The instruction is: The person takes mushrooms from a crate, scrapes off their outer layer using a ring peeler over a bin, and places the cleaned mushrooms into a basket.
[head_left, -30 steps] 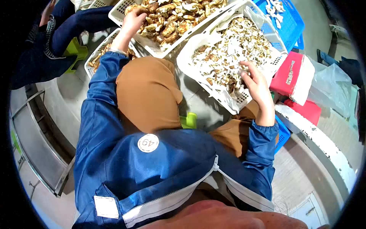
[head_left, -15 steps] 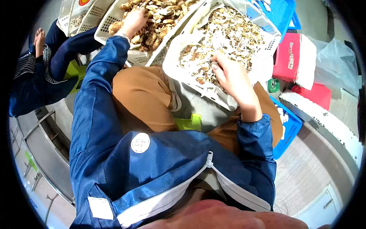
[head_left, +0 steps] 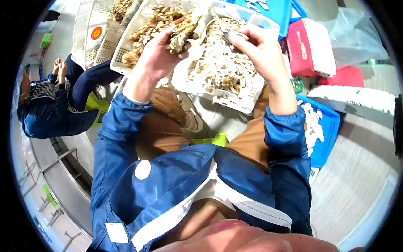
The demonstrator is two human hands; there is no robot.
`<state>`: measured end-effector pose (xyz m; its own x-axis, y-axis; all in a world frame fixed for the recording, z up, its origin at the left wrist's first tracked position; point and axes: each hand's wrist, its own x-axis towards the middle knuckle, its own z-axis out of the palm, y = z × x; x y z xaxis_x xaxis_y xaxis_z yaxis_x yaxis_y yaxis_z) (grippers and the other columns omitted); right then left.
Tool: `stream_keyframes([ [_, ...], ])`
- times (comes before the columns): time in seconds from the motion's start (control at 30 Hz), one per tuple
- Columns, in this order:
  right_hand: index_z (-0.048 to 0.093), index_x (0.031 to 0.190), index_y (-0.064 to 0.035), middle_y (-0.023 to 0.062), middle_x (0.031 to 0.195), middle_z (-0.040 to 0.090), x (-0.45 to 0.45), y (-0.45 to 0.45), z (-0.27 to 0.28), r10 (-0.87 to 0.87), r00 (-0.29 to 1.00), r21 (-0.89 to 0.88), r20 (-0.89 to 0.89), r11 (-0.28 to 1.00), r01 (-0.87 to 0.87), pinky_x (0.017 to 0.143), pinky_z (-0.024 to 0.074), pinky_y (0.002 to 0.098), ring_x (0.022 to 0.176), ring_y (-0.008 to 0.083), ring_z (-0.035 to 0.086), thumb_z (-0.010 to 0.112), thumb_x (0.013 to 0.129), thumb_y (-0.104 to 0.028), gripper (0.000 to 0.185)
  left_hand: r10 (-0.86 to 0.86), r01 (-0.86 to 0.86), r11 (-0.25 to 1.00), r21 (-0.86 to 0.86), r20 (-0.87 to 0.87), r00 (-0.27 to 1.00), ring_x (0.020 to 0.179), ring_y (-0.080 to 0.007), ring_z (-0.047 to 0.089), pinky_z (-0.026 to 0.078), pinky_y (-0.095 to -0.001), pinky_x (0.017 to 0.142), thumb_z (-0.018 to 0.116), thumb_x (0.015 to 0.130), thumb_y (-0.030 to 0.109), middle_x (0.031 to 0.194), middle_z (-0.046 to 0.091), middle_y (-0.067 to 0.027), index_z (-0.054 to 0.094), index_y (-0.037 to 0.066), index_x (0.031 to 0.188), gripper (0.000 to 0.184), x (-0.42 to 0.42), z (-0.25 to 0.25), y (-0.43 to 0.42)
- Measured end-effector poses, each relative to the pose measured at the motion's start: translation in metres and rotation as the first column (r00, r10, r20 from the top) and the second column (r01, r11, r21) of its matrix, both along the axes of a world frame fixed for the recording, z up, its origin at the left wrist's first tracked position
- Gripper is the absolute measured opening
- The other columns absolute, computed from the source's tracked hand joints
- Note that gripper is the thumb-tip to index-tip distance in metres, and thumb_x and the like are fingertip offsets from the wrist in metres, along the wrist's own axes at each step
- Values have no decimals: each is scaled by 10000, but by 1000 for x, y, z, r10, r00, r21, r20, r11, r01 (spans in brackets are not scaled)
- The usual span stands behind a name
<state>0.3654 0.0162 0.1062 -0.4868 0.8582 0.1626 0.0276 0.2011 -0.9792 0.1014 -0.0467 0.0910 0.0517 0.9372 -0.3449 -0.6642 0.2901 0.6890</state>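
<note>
My left hand [head_left: 156,61] is wrapped round a brownish mushroom clump [head_left: 183,35], raised above the gap between two white baskets. My right hand [head_left: 257,46] is pinched shut on a small dark tool [head_left: 228,37], whose shape is mostly hidden by the fingers. Below the right hand, a lined white basket [head_left: 252,94] holds pale and brown mushroom trimmings [head_left: 218,71]. Whole brown mushrooms [head_left: 153,27] fill the perforated white basket [head_left: 117,54] at the left, behind my left hand.
A blue basket [head_left: 329,140] with white pieces stands right of my leg. Another blue basket [head_left: 279,14] is at the top. A red box [head_left: 299,46] and clear plastic bag [head_left: 354,33] lie at the right. A seated person [head_left: 58,107] is at the left.
My left hand has come up out of the mushroom basket with a clump in its grip. My right hand has risen from the trimmings towards it. The view has shifted.
</note>
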Motion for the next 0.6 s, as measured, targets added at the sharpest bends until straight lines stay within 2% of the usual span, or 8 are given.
stream_keyframes([
  [0.07, 699, 959, -15, -15, 796, 648, 3, 2, 4, 47, 999, 92, 27, 995, -50, 669, 494, 242, 779, 63, 616, 746, 923, -224, 217, -83, 79, 996, 33, 150, 985, 811, -206, 597, 455, -308, 648, 461, 1073, 339, 1020, 675, -116, 619, 52, 1217, 358, 23, -8, -2],
  [0.1, 703, 980, -8, 8, 1017, 684, 5, 1, 5, 69, 997, 161, 32, 984, -73, 742, 466, 211, 865, 42, 582, 748, 929, -146, 154, -68, 64, 998, 29, 160, 985, 779, -195, 570, 444, -304, 630, 480, 1066, 358, 988, 662, -101, 617, 48, 1216, 370, 37, -11, -3],
  [0.13, 695, 963, 0, 27, 1094, 674, 7, 3, 2, 31, 993, 248, 115, 967, -59, 759, 469, 214, 897, 45, 580, 750, 926, -135, 150, -52, 49, 999, 22, 166, 985, 747, -184, 542, 433, -300, 611, 500, 1060, 378, 956, 649, -86, 615, 45, 1214, 385, 46, -13, -3],
  [0.27, 687, 918, -5, 26, 1098, 679, 11, -2, -29, -47, 996, 17, -74, 999, 48, 776, 473, 220, 899, 58, 577, 741, 926, -101, 110, -23, 29, 998, -56, 110, 994, 890, -195, 659, 546, -318, 669, 522, 1057, 368, 1070, 691, -107, 614, 49, 1248, 384, 59, -17, -7],
  [0.33, 682, 902, 1, 33, 1113, 685, 14, 1, -30, -12, 1000, 76, 15, 997, 11, 780, 477, 233, 899, 66, 581, 745, 913, -94, 114, -50, 58, 995, -83, 94, 994, 873, -192, 653, 549, -330, 715, 490, 1069, 367, 1050, 689, -102, 609, 41, 1248, 390, 53, -22, 1],
  [0.37, 672, 895, 10, 52, 1111, 691, 14, 3, -25, -31, 997, 248, 71, 969, 12, 769, 485, 248, 867, 86, 590, 754, 894, -90, 130, -101, 114, 990, -80, 147, 984, 859, -196, 651, 549, -341, 768, 468, 1074, 348, 1030, 686, -95, 606, 43, 1245, 375, 48, -31, 5],
  [0.53, 681, 903, -6, 79, 1120, 696, 14, 4, -30, -25, 988, 383, 154, 923, -37, 844, 513, 279, 969, 160, 663, 766, 876, -117, 143, 8, -11, 983, -185, -17, 1000, 872, -176, 631, 520, -314, 796, 480, 1059, 345, 1042, 679, -76, 584, 76, 1293, 371, 66, -34, 14],
  [0.6, 694, 920, -13, 78, 1129, 692, 9, 2, -36, -45, 990, 423, 137, 906, -17, 850, 516, 283, 989, 173, 672, 770, 875, -134, 150, -14, 11, 992, -124, -27, 1000, 881, -164, 629, 507, -295, 774, 479, 1063, 360, 1064, 676, -67, 581, 96, 1305, 372, 66, -42, 14],
])
